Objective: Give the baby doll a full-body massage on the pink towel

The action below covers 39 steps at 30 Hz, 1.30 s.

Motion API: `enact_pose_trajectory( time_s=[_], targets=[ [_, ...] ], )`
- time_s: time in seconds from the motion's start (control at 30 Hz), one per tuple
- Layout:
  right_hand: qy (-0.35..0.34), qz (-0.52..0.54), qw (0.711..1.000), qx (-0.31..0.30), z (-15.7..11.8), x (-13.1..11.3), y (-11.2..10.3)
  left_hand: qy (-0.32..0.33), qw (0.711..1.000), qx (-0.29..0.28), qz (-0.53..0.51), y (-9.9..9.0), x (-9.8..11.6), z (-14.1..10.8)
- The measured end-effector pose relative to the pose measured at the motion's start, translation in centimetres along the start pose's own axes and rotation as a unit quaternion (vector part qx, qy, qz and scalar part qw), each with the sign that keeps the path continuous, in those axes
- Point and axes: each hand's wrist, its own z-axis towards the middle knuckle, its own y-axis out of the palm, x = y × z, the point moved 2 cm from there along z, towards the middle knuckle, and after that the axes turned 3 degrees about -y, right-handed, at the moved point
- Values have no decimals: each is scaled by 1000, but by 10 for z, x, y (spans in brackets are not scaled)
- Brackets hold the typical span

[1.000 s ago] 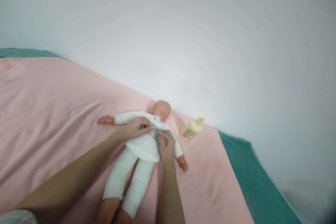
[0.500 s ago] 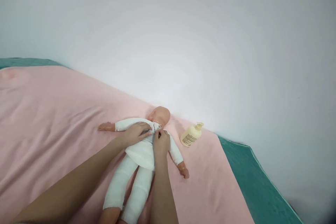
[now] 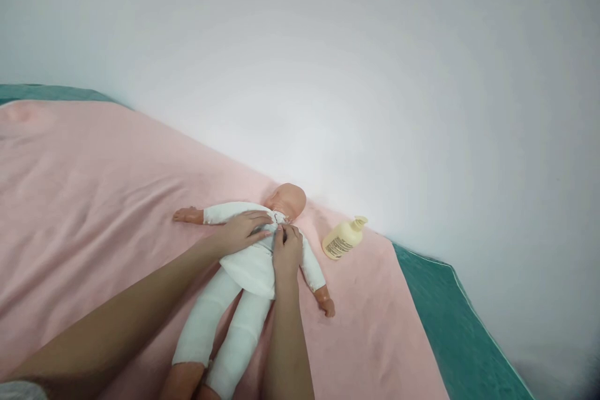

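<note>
A doll (image 3: 248, 269) with a white cloth body and tan plastic head, hands and lower legs lies stretched out on a pink sheet. Across one side of its upper torso rests my left hand (image 3: 242, 231), fingers extended and flat against the cloth. My right hand (image 3: 287, 247) sits close beside it on the other side, with its fingers curled in and touching the torso. What those fingers hold, if anything, is hidden. Between the hands, near the neck, a short dark curved line shows on the white cloth.
A pale yellow pump bottle (image 3: 343, 238) with printed text stands right of the doll. The wrinkled pink sheet (image 3: 94, 200) covers a green surface (image 3: 459, 319) that shows at the right and far left. A plain pale wall (image 3: 328, 75) rises behind the doll's head.
The view has shifted slightly, and the grey corner at the top is out of sight. Both hands stay on the doll's torso; the bottle stays put.
</note>
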Motion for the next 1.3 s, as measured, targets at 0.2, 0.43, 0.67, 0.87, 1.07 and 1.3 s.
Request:
enact_pose_trajectory(
  time_s=[0.2, 0.43, 0.67, 0.87, 1.07, 1.3],
  targets=[
    [-1, -18, 1000, -5, 0, 2, 2, -11, 1000, -15, 6, 0, 1, -1],
    [-9, -32, 999, -11, -1, 1, 3, -13, 1000, 1, 24, 8, -5, 0],
    [6, -43, 998, -42, 0, 1, 3, -29, 999, -30, 18, 5, -1, 1],
    [-29, 98, 991, -86, -3, 3, -44, -88, 994, -40, -47, -26, 13, 0],
    [-3, 207, 936, -284, -19, -8, -100, -49, 981, -161, -94, -76, 41, -10],
    [-39, 189, 886, -422, -28, -28, -89, -14, 935, -343, -88, -71, 61, -26]
  ],
)
